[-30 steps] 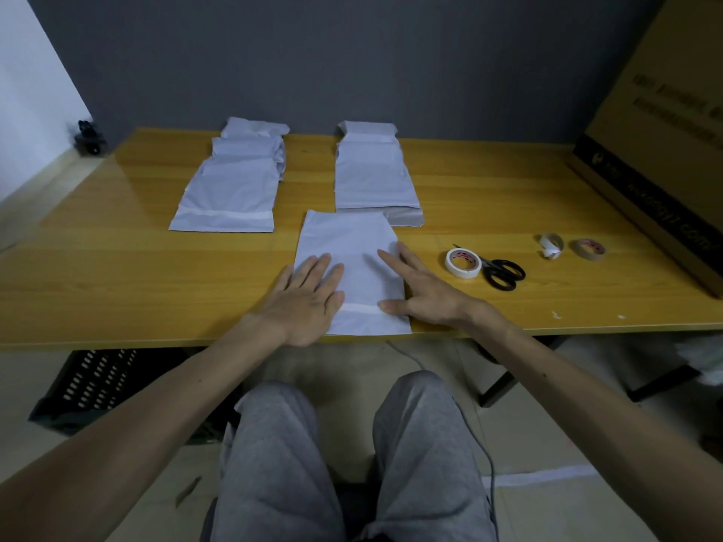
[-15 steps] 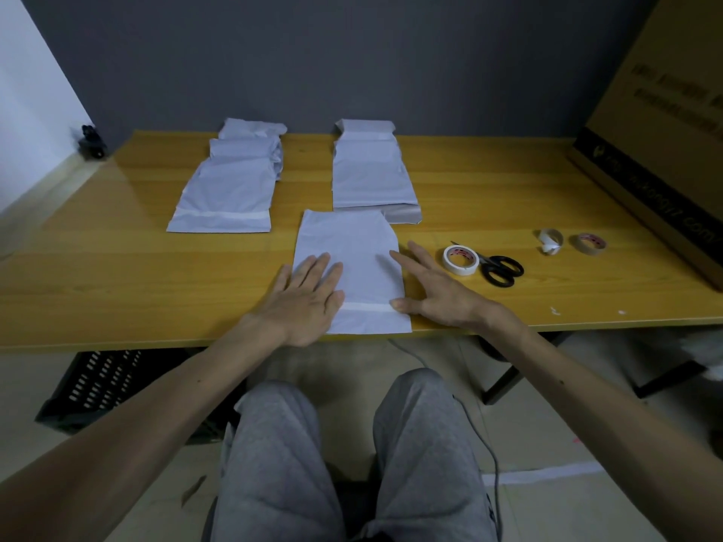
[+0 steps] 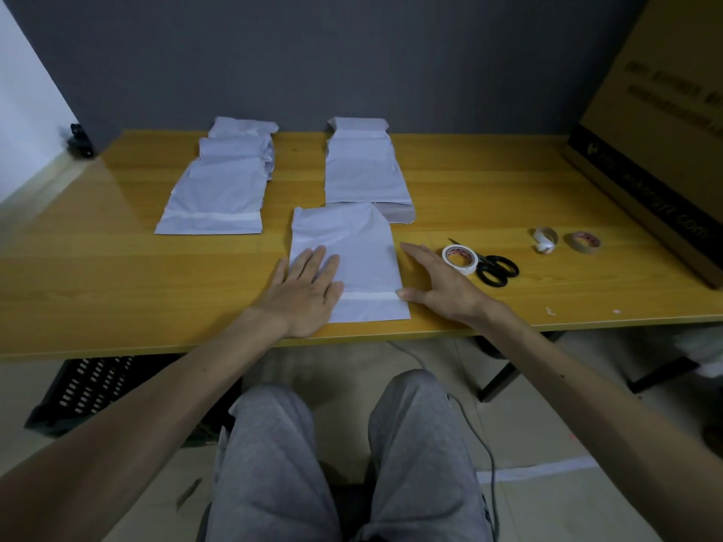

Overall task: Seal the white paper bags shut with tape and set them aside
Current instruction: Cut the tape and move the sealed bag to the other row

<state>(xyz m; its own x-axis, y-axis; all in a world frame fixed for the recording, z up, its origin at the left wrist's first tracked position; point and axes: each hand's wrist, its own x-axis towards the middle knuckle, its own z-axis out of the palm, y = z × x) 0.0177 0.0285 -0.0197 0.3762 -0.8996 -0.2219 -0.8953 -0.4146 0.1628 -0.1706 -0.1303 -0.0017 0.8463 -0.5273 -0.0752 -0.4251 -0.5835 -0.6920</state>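
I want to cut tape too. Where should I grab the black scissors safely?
Take the scissors by their two black loop handles, coming from the right. The handles lie free on that side; the blades point left and away, partly hidden by the white tape roll.

Glossy wood-grain table [image 3: 117, 275], matt creased white paper bag [image 3: 352, 244], black plastic-handled scissors [image 3: 497, 269], matt brown cardboard box [image 3: 665, 131].
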